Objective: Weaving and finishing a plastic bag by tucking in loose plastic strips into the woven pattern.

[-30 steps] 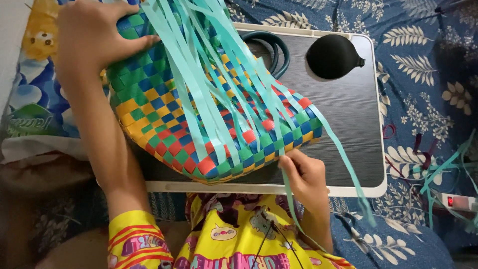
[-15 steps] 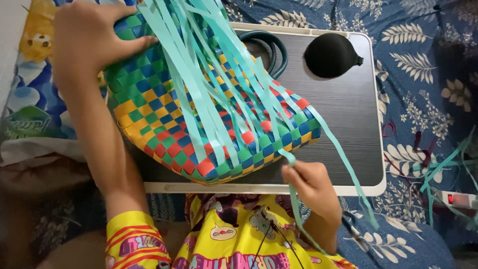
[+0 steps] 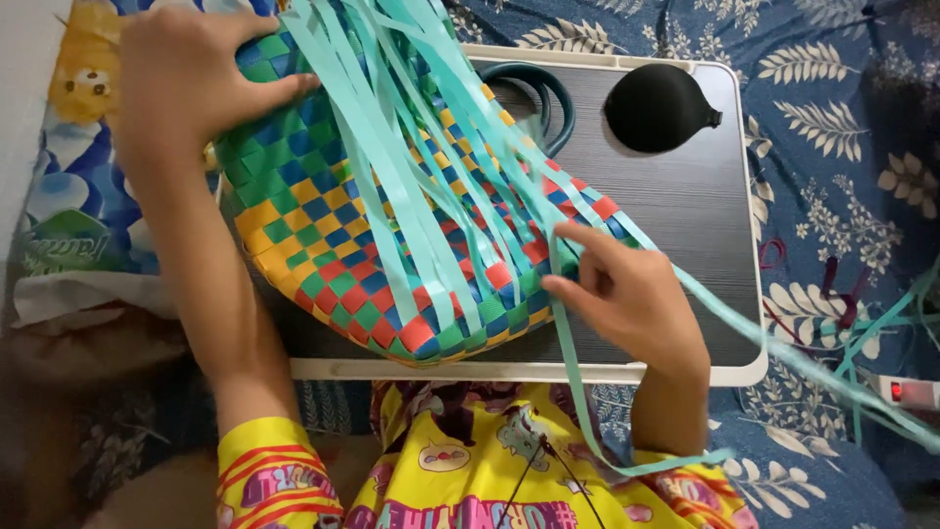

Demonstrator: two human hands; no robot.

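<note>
The left hand [image 3: 191, 73] is pressing flat on the upper left of a woven basket [image 3: 323, 245], which is lying on a dark lap tray [image 3: 676, 196]. The right hand [image 3: 632, 294] is pinching a teal strip [image 3: 573, 362] at the basket's lower right edge. A black bulb [image 3: 656, 108] is resting on the tray's far corner.

I'm seeing the person wearing a bright yellow top [image 3: 470, 470] with cartoon prints at the bottom of the frame, its short sleeves [image 3: 269, 475] striped red and yellow.
</note>
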